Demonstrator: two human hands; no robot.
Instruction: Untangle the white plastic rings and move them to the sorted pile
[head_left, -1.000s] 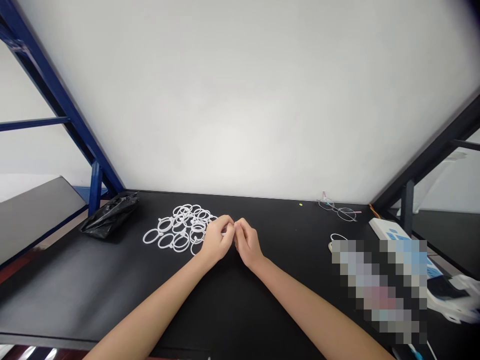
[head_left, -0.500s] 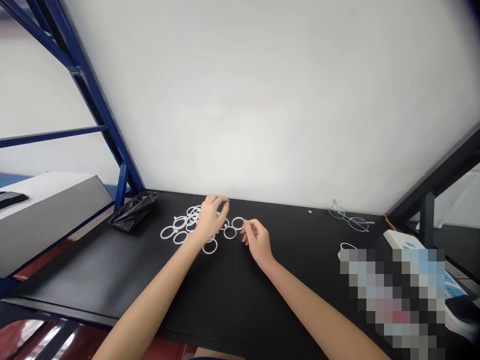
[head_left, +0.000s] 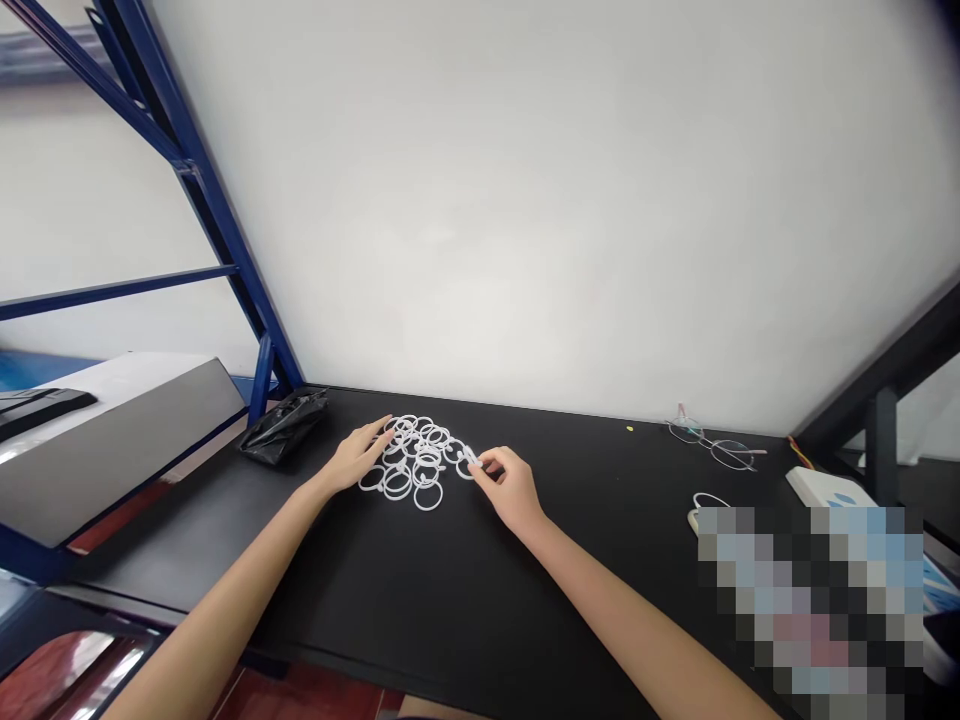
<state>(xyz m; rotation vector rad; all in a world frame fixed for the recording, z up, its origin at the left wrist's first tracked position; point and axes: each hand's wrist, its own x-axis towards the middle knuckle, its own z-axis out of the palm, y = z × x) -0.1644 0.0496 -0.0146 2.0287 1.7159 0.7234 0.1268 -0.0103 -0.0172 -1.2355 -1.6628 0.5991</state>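
hands apart, left hand [head_left: 352, 460] open at white rings [head_left: 416, 458], right hand [head_left: 510, 488] pinching one

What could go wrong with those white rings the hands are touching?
The white plastic rings lie overlapped in a pile, so if the right hand tugs one at the edge, others might get dragged along. The left hand is right against the pile and could push it, perhaps scattering rings across the black table.
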